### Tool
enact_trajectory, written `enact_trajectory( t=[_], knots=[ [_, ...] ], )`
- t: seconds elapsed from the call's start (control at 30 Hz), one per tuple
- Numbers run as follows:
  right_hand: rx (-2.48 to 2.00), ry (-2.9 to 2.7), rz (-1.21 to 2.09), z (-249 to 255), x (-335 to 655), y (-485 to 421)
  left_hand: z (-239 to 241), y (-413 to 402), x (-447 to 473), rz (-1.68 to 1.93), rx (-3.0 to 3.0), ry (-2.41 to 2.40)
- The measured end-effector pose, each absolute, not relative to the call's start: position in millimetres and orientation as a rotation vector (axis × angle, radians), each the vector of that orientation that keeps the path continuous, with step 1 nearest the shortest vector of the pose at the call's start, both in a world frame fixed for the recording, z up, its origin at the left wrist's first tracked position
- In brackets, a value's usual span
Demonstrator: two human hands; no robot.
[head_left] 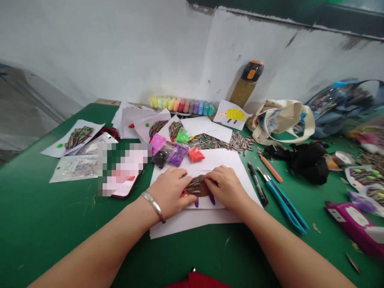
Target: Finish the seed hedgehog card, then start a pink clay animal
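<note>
On white paper (204, 218) in front of me lies a hedgehog-like picture with rows of striped sunflower seeds (195, 185) on its back. Its bare brown clay part (205, 190), purple legs (212, 198) and a bit of red by the head show between my hands. My left hand (170, 190), a silver bangle on the wrist, lies on the paper with thumb and fingers apart around the picture's left side. At the right end of the seed rows, my right hand (228, 186) has its fingertips pinched together. Whatever they hold is hidden.
Clay packets (180, 154) and loose sunflower seeds (240, 142) lie behind the paper. A phone (126, 172) is to the left. A pen (258, 184), a blue craft knife (285, 204) and an orange-handled tool (271, 168) lie right. A bottle (246, 84) stands by the wall.
</note>
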State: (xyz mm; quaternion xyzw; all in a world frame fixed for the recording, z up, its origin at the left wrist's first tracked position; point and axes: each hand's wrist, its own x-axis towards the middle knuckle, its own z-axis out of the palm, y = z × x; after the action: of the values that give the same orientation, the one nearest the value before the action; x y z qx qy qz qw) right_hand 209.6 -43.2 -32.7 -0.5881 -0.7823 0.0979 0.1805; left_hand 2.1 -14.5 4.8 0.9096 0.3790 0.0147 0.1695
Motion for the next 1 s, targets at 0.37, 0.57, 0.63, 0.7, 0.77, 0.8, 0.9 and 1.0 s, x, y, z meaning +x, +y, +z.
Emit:
enact_trajectory(
  t=[0.37, 0.57, 0.63, 0.7, 0.77, 0.8, 0.9, 1.0],
  knots=[
    [-1.668, -2.201, 0.270, -33, 208, -43, 1, -15, 3, 0.026, 2.617, 1.100],
    [-1.648, -2.196, 0.269, -34, 208, -43, 1, -16, 4, 0.026, 2.621, 1.104],
    [-1.646, -2.196, 0.267, -34, 207, -43, 0, -15, 4, 0.029, 2.620, 1.105],
    [-1.650, -2.196, 0.270, -34, 207, -43, 0, -15, 4, 0.036, 2.623, 1.105],
    [-1.650, -2.198, 0.279, -33, 208, -42, 1, -15, 4, 0.043, 2.627, 1.102],
    [-1.650, -2.200, 0.283, -33, 210, -41, 1, -15, 4, 0.043, 2.630, 1.098],
    [-1.680, -2.178, 0.231, -32, 226, -33, 1, -16, 3, 0.049, 2.634, 1.091],
    [-1.825, -1.984, -0.010, -35, 256, -23, 2, -16, 3, 0.053, 2.619, 1.091]
  ],
)
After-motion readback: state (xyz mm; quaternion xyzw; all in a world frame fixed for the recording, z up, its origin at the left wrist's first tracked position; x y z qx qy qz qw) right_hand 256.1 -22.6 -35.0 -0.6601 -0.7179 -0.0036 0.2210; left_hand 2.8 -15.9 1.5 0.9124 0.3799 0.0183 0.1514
